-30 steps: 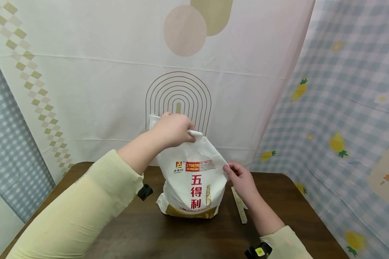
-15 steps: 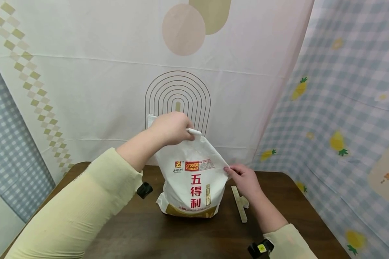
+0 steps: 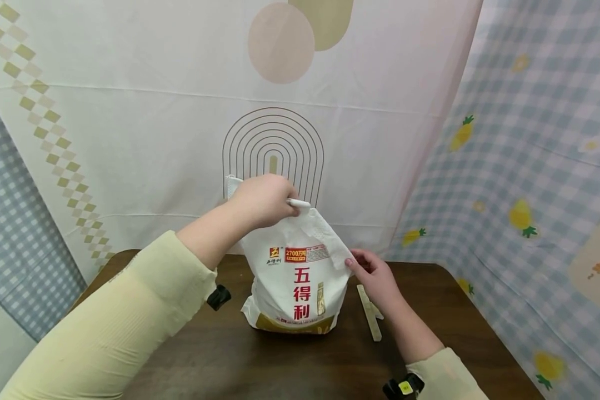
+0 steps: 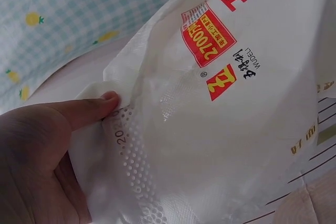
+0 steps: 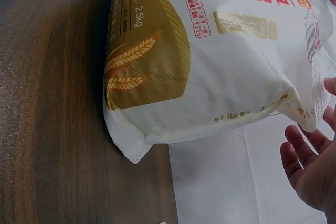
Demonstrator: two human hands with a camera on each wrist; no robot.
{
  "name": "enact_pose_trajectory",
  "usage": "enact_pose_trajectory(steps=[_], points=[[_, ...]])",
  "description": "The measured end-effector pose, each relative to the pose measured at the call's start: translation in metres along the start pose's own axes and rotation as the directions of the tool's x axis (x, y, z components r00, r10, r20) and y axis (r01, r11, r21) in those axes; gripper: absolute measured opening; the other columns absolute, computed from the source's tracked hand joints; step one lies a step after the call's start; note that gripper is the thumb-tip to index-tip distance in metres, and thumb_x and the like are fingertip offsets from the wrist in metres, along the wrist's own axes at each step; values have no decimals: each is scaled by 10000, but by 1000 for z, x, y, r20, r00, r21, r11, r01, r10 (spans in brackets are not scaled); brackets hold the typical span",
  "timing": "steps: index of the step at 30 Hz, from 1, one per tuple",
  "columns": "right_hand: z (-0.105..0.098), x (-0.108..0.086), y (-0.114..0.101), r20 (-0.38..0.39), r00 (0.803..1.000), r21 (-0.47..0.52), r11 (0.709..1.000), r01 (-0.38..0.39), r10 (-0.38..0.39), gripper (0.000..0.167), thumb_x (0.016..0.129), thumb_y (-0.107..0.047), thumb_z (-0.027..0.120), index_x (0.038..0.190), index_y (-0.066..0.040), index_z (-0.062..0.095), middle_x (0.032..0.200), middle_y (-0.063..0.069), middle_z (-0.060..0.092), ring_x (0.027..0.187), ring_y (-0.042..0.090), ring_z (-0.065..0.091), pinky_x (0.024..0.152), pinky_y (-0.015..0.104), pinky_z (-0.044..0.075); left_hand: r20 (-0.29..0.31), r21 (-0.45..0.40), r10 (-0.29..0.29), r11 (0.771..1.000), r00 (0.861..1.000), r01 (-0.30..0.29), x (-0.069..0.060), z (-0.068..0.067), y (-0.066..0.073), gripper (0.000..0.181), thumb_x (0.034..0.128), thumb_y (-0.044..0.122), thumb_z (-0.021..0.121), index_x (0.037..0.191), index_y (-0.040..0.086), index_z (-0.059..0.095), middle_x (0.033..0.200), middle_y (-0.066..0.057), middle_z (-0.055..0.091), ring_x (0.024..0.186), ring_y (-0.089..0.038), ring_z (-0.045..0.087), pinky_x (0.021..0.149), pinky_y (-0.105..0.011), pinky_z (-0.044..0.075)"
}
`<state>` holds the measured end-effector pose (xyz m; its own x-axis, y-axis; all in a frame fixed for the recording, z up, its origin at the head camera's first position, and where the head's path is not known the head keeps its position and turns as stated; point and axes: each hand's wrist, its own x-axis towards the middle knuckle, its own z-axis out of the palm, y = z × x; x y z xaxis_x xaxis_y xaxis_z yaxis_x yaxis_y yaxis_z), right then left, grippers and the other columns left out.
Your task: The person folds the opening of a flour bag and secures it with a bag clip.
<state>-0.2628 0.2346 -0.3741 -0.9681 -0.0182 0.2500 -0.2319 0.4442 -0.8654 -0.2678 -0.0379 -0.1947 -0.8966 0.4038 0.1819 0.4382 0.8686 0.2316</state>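
A white flour bag (image 3: 300,283) with red lettering and a gold base stands upright on the brown table. My left hand (image 3: 267,200) grips its top edge from above; in the left wrist view the thumb (image 4: 107,103) presses on the folded rim beside a perforated strip. At the bag's upper right corner my right hand (image 3: 375,278) pinches the edge, thumb in front and fingers behind. A strip of the right upper edge lies folded over the front. The right wrist view shows the bag's side (image 5: 236,93) and my right fingers (image 5: 299,150) under the corner.
A long pale clip (image 3: 369,314) with a tab lies on the table (image 3: 220,355) right of the bag, near my right wrist. Behind the table hangs a white patterned cloth (image 3: 155,150); a blue checked cloth (image 3: 545,166) hangs at the right.
The bag's right upper edge has turned over toward the front, where the right hand holds it. My left hand keeps its grip at the top, and the bag stays in place.
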Motion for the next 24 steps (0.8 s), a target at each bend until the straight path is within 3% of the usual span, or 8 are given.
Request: enact_pose_trajectory(steps=[5,14,19,24], points=[[1,-6,0,1,1000,6,1000,14,-14,366,986,-289,630,1303,-106,616,1155,130,645,972,195,602,792,289,509,-3,1,6,1000,1000,-6,-1,2,0,155,928,294,693,809,198,712,778,42,652,690,-167,544,626,-331,432],[-2,-12,8,-24,1000,46,999,9,-8,360,1038,-269,533,1324,-56,589,1255,125,608,1070,192,558,891,301,485,-27,-7,17,1000,999,-17,-3,2,-2,139,937,287,686,833,202,725,803,45,666,701,-169,555,641,-331,443],[-5,-17,23,-44,999,-3,1000,-7,7,350,1064,-278,465,1277,-39,608,1151,152,635,1053,243,583,906,398,490,-23,-12,12,1000,1000,-12,-4,2,-1,116,936,288,688,866,211,740,834,50,674,712,-166,556,648,-329,443],[-11,-25,38,-39,999,-102,995,-23,19,352,1059,-303,475,1260,-55,623,1168,134,650,1024,229,592,848,346,494,-18,-17,5,1000,1000,-5,-5,2,-1,112,935,293,689,881,212,744,849,48,678,724,-169,560,659,-335,445]])
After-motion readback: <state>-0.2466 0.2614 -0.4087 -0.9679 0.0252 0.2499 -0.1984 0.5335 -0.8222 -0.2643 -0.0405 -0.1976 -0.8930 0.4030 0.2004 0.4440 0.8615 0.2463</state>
